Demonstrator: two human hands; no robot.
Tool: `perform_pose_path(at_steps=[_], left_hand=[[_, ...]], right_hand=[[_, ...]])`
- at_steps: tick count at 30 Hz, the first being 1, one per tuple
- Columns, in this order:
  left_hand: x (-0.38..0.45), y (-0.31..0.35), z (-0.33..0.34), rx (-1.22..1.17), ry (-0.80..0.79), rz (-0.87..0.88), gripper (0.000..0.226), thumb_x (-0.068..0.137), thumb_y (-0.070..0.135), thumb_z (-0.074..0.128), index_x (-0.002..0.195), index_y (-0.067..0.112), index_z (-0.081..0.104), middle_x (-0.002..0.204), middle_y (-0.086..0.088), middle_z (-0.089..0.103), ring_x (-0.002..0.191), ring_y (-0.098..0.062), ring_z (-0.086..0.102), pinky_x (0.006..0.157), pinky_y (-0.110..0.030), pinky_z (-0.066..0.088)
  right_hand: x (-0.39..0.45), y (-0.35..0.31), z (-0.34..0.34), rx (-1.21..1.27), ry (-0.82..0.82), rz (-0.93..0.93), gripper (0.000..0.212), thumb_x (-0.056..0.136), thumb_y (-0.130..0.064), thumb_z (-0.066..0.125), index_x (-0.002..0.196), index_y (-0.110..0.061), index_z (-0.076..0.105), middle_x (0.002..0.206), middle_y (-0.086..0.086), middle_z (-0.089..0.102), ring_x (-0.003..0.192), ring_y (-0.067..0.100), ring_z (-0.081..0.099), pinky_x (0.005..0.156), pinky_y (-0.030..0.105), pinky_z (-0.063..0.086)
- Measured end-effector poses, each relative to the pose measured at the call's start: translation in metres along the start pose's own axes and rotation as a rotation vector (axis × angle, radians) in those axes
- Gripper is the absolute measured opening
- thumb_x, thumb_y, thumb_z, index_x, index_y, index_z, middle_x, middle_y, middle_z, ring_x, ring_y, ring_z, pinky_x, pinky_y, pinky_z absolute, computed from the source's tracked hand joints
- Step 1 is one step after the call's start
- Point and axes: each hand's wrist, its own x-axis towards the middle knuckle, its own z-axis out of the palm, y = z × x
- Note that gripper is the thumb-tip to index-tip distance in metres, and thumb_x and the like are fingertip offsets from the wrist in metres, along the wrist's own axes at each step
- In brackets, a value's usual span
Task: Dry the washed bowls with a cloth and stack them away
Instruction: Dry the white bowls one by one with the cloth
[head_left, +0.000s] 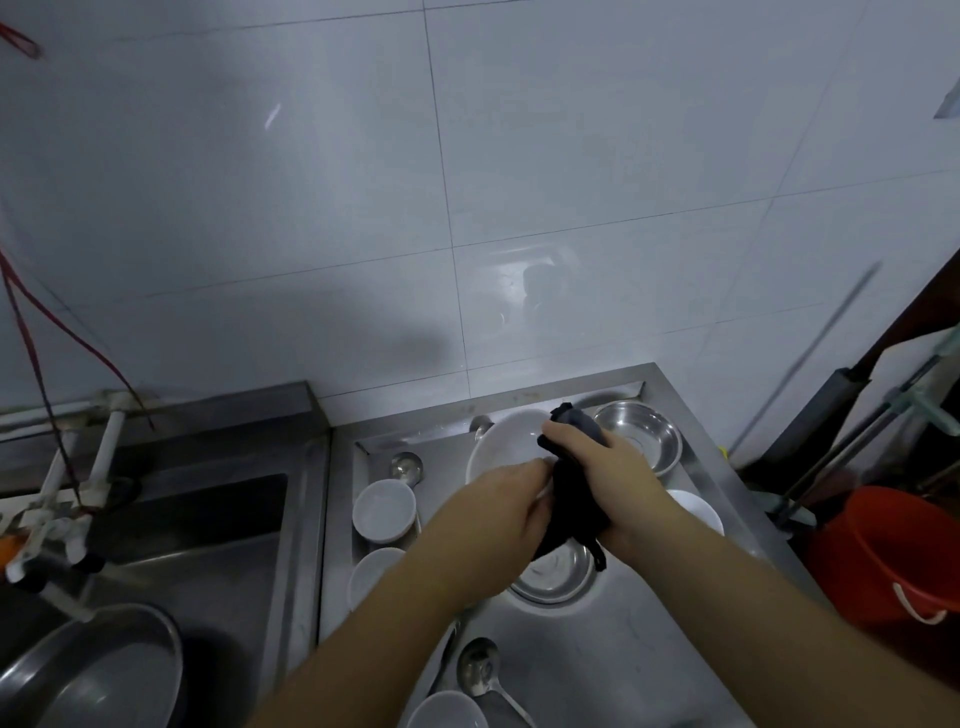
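Observation:
My left hand (506, 501) grips the near rim of a large white bowl (506, 439), tilted up over the steel counter. My right hand (605, 467) holds a dark cloth (571, 512) bunched against the bowl's right edge, and the cloth hangs down below my palm. Two small white bowls (384, 509) (371, 571) sit at the counter's left side. Another white bowl (698, 509) peeks out right of my wrist, and one more white bowl (447, 712) lies at the bottom edge. A steel bowl (644, 431) stands at the back right; a second steel bowl (553, 577) lies under my hands.
Steel ladles (480, 670) (406, 465) lie on the counter (597, 665). A sink (202, 525) with a white tap (52, 519) and a big steel basin (98, 670) is on the left. An orange bucket (893, 551) and mop handles stand on the right. Tiled wall behind.

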Motion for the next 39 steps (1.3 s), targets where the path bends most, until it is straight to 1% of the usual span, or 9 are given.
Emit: perform_pose_path(at_steps=[4,6,11,17,20,25,29,33,39], left_hand=[[0.006,0.002,0.013,0.006,0.039,0.014,0.018,0.106,0.031,0.045,0.11,0.023,0.061,0.102,0.008,0.068,0.089,-0.01,0.059,0.076,-0.029,0.051],[0.004,-0.001,0.02,-0.067,0.109,-0.014,0.023,0.106,0.03,0.044,0.116,0.028,0.066,0.111,0.02,0.066,0.102,0.0,0.058,0.086,-0.02,0.049],[0.002,-0.02,0.032,-0.207,0.36,-0.323,0.035,0.108,0.031,0.05,0.143,0.028,0.055,0.135,0.014,0.053,0.129,-0.006,0.047,0.108,-0.029,0.041],[0.003,-0.03,0.062,-0.818,0.208,-0.695,0.023,0.111,0.028,0.048,0.115,0.023,0.07,0.115,-0.013,0.074,0.106,-0.03,0.073,0.093,-0.044,0.063],[0.007,-0.034,0.084,-1.107,0.204,-0.804,0.02,0.109,0.02,0.053,0.118,0.014,0.07,0.115,-0.017,0.075,0.104,-0.03,0.077,0.082,-0.037,0.065],[0.023,-0.028,0.111,-1.121,0.191,-0.805,0.023,0.106,0.019,0.057,0.113,0.025,0.079,0.109,-0.011,0.08,0.099,-0.026,0.08,0.081,-0.039,0.066],[0.042,-0.013,0.13,-1.081,0.162,-0.788,0.032,0.103,0.022,0.056,0.096,0.041,0.082,0.107,-0.005,0.081,0.101,-0.026,0.078,0.083,-0.039,0.066],[0.067,0.003,0.154,-1.049,0.157,-0.827,0.025,0.106,0.022,0.057,0.11,0.033,0.078,0.11,-0.005,0.079,0.105,-0.028,0.076,0.09,-0.046,0.066],[0.111,0.031,0.193,-1.092,0.173,-0.887,0.023,0.105,0.017,0.059,0.109,0.03,0.078,0.098,0.003,0.082,0.094,-0.021,0.079,0.072,-0.027,0.063]], right_hand=[[0.002,0.013,-0.009,0.108,0.047,-0.012,0.037,0.088,-0.025,0.083,0.119,-0.01,0.072,0.109,0.021,0.077,0.097,0.038,0.078,0.084,0.052,0.065],[0.002,0.019,-0.015,0.165,0.055,-0.017,0.033,0.09,-0.024,0.081,0.119,-0.01,0.073,0.107,0.018,0.079,0.096,0.037,0.079,0.075,0.046,0.066],[0.008,0.029,-0.034,0.209,0.12,-0.022,0.03,0.089,-0.025,0.082,0.115,-0.013,0.074,0.099,0.011,0.081,0.088,0.03,0.08,0.072,0.042,0.065],[0.011,0.048,-0.058,0.202,0.136,0.0,0.026,0.072,-0.034,0.092,0.095,-0.025,0.083,0.104,0.011,0.081,0.093,0.032,0.079,0.083,0.056,0.064],[0.009,0.056,-0.072,0.179,0.151,0.018,0.028,0.074,-0.036,0.09,0.1,-0.026,0.083,0.107,0.013,0.08,0.097,0.034,0.079,0.081,0.051,0.065],[0.014,0.058,-0.112,0.155,0.179,0.086,0.031,0.091,-0.023,0.081,0.119,-0.013,0.076,0.116,0.02,0.077,0.105,0.042,0.075,0.086,0.056,0.063],[0.023,0.051,-0.147,0.073,0.217,0.117,0.023,0.09,-0.014,0.08,0.112,-0.009,0.074,0.091,0.02,0.075,0.072,0.034,0.071,0.075,0.055,0.062],[0.037,0.043,-0.185,-0.031,0.247,0.118,0.024,0.087,-0.011,0.083,0.108,-0.008,0.073,0.081,0.02,0.074,0.066,0.037,0.068,0.072,0.067,0.059],[0.066,0.028,-0.246,-0.122,0.25,0.138,0.03,0.085,-0.017,0.087,0.109,-0.006,0.072,0.088,0.025,0.072,0.073,0.038,0.069,0.07,0.064,0.06]])
